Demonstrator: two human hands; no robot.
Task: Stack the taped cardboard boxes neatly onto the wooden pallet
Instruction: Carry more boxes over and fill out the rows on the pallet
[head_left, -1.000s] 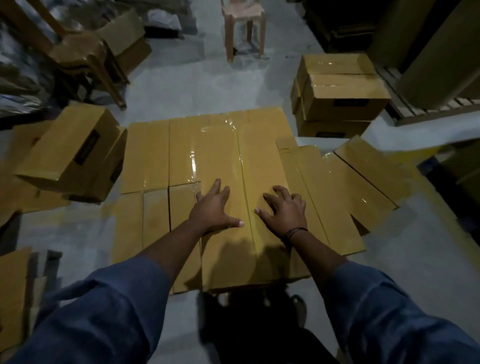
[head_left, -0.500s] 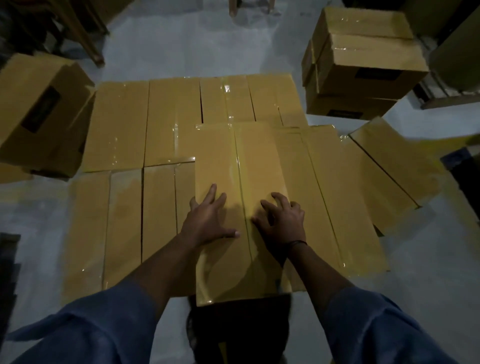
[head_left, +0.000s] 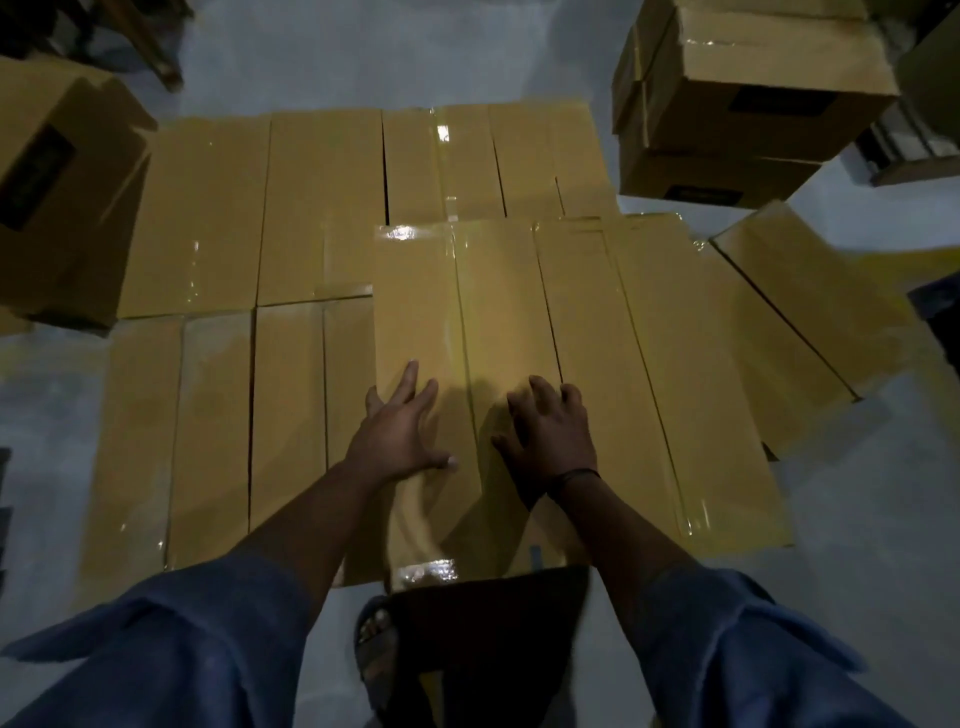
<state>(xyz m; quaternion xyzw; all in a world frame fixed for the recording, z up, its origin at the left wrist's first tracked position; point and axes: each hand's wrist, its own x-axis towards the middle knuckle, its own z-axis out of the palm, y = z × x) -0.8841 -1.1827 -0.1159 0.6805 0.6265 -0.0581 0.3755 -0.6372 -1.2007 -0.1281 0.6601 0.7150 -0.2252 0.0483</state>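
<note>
1. Top box (head_left: 431, 312): taped carton lying flat in a second layer, on a bed of taped boxes (head_left: 322, 208). Its near end overhangs toward the person. Shiny tape seam runs down its length.
2. Neighbour box (head_left: 649, 364) lies just beside it on the right, long sides parallel and touching or nearly so. I judge the top box is being slid in to close that gap and square up the far edge.
3. Further right, an angled box (head_left: 779, 322) is skewed relative to the row, so that side isn't neat yet.
4. Pallet: no wood visible under the layer, since the boxes cover it. Can't confirm it's there.
5. Left hand (head_left: 400, 436): palm down on the box top, left of the seam, fingers straight and spread, thumb out. Gripping nothing, just pressing flat. Good for pushing without crushing the lid.
6. Right hand (head_left: 550, 441): on the top, right of the seam, fingers arched with tips on the cardboard, not wrapped round any edge. Dark band on the wrist.
7. Both forearms are extended forward and roughly parallel, blue sleeves (head_left: 156, 665) pushed back. Looks like a two-handed push, load split either side of the seam to keep the box from yawing.
8. Outward: loose carton (head_left: 57, 182) far left, carton stack (head_left: 753, 104) far right, both on the grey floor (head_left: 857, 519) and not yet stacked. Sandalled foot (head_left: 374, 639) at the box's near end.
</note>
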